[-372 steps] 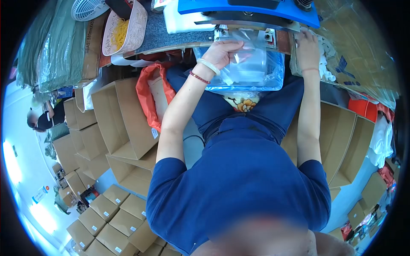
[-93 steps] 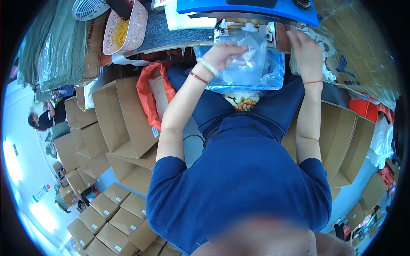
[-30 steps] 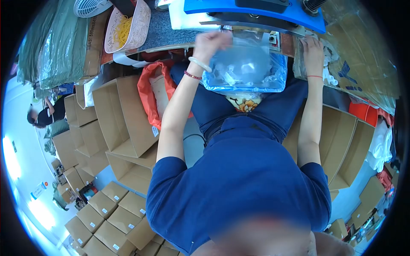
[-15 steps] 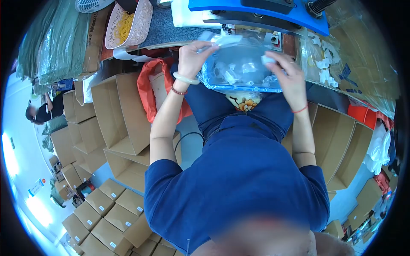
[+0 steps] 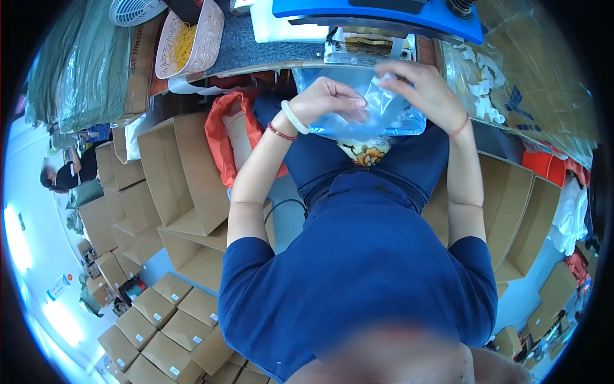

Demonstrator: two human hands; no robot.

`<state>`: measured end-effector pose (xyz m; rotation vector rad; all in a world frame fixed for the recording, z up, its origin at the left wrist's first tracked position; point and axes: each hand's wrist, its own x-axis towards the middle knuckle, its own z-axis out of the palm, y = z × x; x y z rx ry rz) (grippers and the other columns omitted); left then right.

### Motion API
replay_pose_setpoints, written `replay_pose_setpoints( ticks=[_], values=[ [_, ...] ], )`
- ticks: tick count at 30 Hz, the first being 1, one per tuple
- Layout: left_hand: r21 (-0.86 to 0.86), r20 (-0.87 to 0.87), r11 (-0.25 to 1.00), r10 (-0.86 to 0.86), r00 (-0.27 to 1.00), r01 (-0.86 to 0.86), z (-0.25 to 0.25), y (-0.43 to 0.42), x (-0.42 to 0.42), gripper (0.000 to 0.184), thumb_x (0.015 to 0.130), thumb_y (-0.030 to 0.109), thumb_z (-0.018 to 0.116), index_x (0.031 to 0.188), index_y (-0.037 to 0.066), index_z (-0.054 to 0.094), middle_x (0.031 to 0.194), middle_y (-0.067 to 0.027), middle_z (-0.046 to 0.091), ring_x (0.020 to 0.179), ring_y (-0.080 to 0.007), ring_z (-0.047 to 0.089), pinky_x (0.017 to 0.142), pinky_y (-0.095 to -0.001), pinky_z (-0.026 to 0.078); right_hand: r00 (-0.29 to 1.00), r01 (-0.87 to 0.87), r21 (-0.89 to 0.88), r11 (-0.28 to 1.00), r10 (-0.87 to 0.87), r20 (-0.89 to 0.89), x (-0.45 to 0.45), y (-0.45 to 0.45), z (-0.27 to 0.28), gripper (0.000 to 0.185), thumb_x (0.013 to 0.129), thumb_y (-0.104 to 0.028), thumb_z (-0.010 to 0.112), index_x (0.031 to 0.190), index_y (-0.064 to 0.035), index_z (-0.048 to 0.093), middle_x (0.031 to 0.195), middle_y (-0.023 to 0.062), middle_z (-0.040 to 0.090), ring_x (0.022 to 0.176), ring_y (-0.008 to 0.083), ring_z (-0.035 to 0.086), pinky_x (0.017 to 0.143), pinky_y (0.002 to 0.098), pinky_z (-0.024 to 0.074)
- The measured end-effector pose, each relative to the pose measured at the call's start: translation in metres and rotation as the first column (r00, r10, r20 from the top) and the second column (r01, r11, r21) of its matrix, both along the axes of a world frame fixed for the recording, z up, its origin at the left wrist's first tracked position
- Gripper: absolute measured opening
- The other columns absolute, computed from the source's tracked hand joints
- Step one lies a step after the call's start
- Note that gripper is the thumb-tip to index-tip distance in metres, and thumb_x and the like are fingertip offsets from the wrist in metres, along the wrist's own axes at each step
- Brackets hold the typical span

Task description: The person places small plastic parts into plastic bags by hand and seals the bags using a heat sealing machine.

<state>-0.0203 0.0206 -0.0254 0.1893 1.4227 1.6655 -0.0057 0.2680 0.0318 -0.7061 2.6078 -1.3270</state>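
My left hand (image 5: 329, 101) is closed, thumb and fingers pinching the side of a clear plastic bag (image 5: 369, 114) over my lap. The fingertips of my right hand (image 5: 425, 91) are closed at the bag's upper right corner; whether a small piece is also between them is hidden. Beneath the bag, a blue-rimmed tray (image 5: 409, 129) rests at my lap, its contents mostly covered by the bag and my hands.
A blue machine (image 5: 384, 14) stands over the bench, with a metal fixture (image 5: 368, 48) below. White plastic parts (image 5: 486, 89) lie to the right. On the left are a white basket (image 5: 211, 38) of yellow bands, a red bag (image 5: 220, 147), and cardboard boxes (image 5: 173, 173). Another person (image 5: 70, 166) is far left.
My left hand has moved down and right with the bag, now in front of the tray. My right hand has come to the bag; the white piece it held no longer shows clearly.
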Motion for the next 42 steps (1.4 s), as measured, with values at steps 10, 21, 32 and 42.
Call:
replay_pose_setpoints(
  ticks=[10,21,32,42],
  values=[
    [0.167,0.347,0.903,0.323,0.881,-0.396,-0.042,0.031,-0.041,0.025,0.090,0.006,0.065,0.111,-0.006,0.063,0.110,-0.0116,0.067,0.104,-0.0178,0.064,0.090,-0.0334,0.054,0.586,0.805,0.536,0.255,-0.481,-0.652,-0.037,0.104,-0.097,0.028,0.095,-0.027,0.053,0.117,-0.0125,0.062,0.106,0.0163,0.067,0.097,0.0364,0.063,0.082,0.0439,0.0508],
    [-0.240,-0.914,0.649,-0.403,-0.058,-0.722,-0.085,-0.048,-0.082,0.027,0.087,0.025,0.066,0.106,0.007,0.068,0.111,-0.0110,0.068,0.110,-0.0312,0.060,0.104,-0.0453,0.035,0.608,0.788,0.212,0.578,-0.674,-0.419,-0.022,0.097,-0.091,0.028,0.092,-0.016,0.058,0.119,-0.0111,0.060,0.110,0.0164,0.066,0.099,0.0314,0.064,0.083,0.0417,0.0505],
    [-0.224,-0.787,0.724,0.260,0.559,-0.653,-0.023,-0.044,-0.017,0.018,0.080,0.014,0.078,0.095,0.003,0.075,0.082,-0.0008,0.072,0.073,-0.0036,0.059,0.067,-0.0199,0.046,0.933,0.350,-0.217,0.911,-0.360,-0.008,0.043,-0.016,-0.035,0.024,0.086,-0.007,0.070,0.110,-0.0064,0.068,0.113,0.0072,0.066,0.097,0.0150,0.063,0.083,0.0257,0.0504],
    [-0.221,-0.486,0.941,0.121,0.865,-0.256,0.041,-0.003,0.009,0.018,0.083,0.014,0.074,0.096,0.002,0.075,0.083,-0.0026,0.071,0.072,-0.0054,0.059,0.067,-0.0206,0.048,0.969,0.089,0.022,0.996,-0.081,-0.235,0.016,-0.014,0.032,0.021,0.088,-0.014,0.067,0.106,-0.0025,0.066,0.101,0.0124,0.067,0.089,0.0265,0.064,0.079,0.0325,0.0500]
  ],
)
